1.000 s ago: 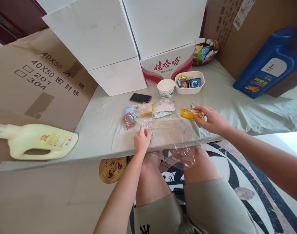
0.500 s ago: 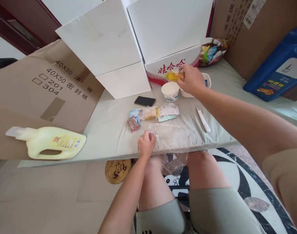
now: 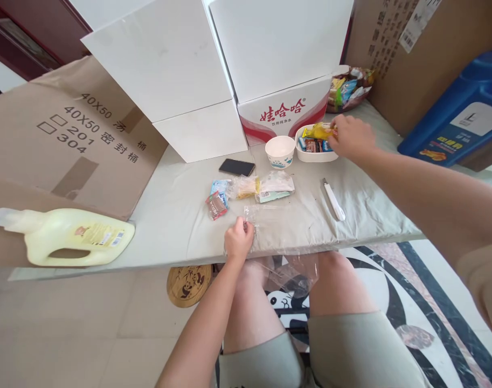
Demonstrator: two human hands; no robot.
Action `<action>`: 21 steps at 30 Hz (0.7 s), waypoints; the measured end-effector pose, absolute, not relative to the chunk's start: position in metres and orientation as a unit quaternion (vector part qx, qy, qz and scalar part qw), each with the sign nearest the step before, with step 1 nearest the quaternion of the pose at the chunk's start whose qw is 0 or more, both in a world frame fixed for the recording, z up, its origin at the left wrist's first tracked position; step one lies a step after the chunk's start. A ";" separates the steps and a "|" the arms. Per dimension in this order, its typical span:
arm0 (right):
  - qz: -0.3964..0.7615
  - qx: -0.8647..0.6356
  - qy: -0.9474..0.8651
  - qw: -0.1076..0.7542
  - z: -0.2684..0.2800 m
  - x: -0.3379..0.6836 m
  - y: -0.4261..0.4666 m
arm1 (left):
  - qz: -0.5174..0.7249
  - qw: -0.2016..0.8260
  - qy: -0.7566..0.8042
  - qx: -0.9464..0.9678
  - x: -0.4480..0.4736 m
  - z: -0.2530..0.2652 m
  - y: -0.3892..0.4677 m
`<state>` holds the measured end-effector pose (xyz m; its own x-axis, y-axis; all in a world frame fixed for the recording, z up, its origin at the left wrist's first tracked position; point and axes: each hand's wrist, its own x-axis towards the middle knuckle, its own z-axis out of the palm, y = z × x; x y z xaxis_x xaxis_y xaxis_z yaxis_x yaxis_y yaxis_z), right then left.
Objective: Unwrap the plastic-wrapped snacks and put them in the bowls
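My right hand (image 3: 353, 137) pinches a small yellow packet (image 3: 319, 131) over a white oblong tub (image 3: 316, 157), in which several small wrapped packets lie. Near the table's front edge, my left hand (image 3: 238, 240) is closed on the edge of a clear plastic bag (image 3: 286, 221); part of the bag hangs over the edge between the knees. Just behind that hand lie a red-brown packet (image 3: 216, 206) and a blue packet (image 3: 220, 187). A yellow packet in clear wrap (image 3: 247, 187) and a white-and-green packet (image 3: 275, 189) lie to their right. Left of the tub stands a white paper bowl (image 3: 280, 153).
A phone (image 3: 236, 167) lies behind the packets, a white utility knife (image 3: 333, 200) to the right. White boxes (image 3: 282, 48) stand at the back. A yellow bottle (image 3: 80, 237), a blue jug (image 3: 459, 113), cardboard boxes (image 3: 92, 140) and a bowl of snacks (image 3: 348, 89) surround the space.
My right hand has moved right with the yellow packet, from above the paper bowl to the white tub. My left hand stays on the plastic bag. The view has shifted slightly.
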<state>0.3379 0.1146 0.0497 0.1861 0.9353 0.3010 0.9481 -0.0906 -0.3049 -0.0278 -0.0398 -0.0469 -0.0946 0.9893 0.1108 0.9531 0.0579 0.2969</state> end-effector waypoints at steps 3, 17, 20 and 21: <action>-0.010 -0.738 -0.625 0.256 0.046 0.329 0.112 | 0.149 0.057 0.727 0.668 -0.028 -0.048 -0.040; 0.131 -0.429 -0.878 0.165 -0.048 0.224 -0.061 | 0.202 0.064 0.734 0.645 -0.027 -0.041 -0.040; 0.114 -0.460 -0.870 0.133 -0.048 0.239 -0.057 | 0.220 0.090 0.733 0.637 -0.026 -0.040 -0.040; 0.110 -0.467 -0.868 0.126 -0.047 0.241 -0.056 | 0.225 0.098 0.734 0.634 -0.026 -0.040 -0.039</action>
